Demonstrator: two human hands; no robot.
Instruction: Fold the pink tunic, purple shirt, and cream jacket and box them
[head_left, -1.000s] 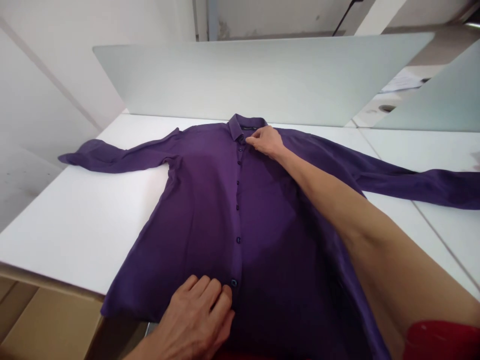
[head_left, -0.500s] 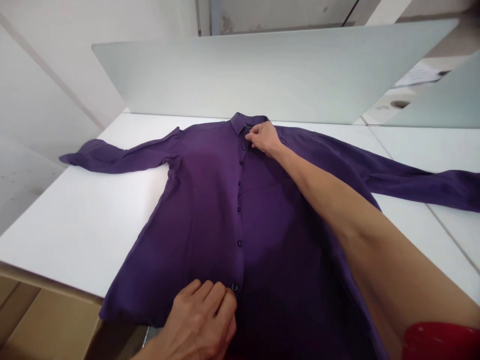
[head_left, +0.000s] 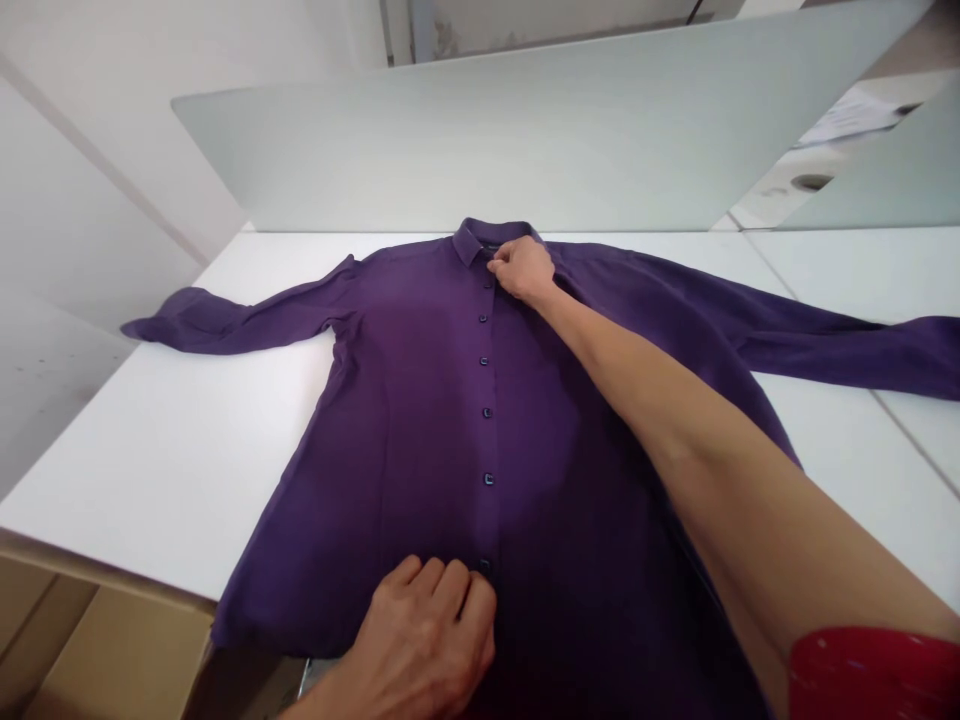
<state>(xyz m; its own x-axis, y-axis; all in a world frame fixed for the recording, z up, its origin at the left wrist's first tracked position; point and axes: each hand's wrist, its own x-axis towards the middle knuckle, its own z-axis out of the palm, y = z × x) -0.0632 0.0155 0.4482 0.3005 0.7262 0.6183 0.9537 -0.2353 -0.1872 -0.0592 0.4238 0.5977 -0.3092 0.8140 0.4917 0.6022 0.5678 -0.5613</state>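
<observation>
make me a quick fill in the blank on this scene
The shirt on the white table is coloured ____.
The right hand pinches fabric by the folded ____ at the neck.
The left hand grips the shirt beside the lowest visible ____.
The person's own sleeve is coloured ____.

Missing words: purple; collar; button; red

Bare left hand (head_left: 431, 635) sits low near centre, back up, fingers curled under, knuckles forward; left wrist (head_left: 321, 694) comes in from the bottom edge. Bare right arm (head_left: 667, 420) reaches far forward, almost straight, red sleeve (head_left: 874, 672) at upper arm. Bare right hand (head_left: 527, 268) pinches, thumb against forefinger.
</observation>
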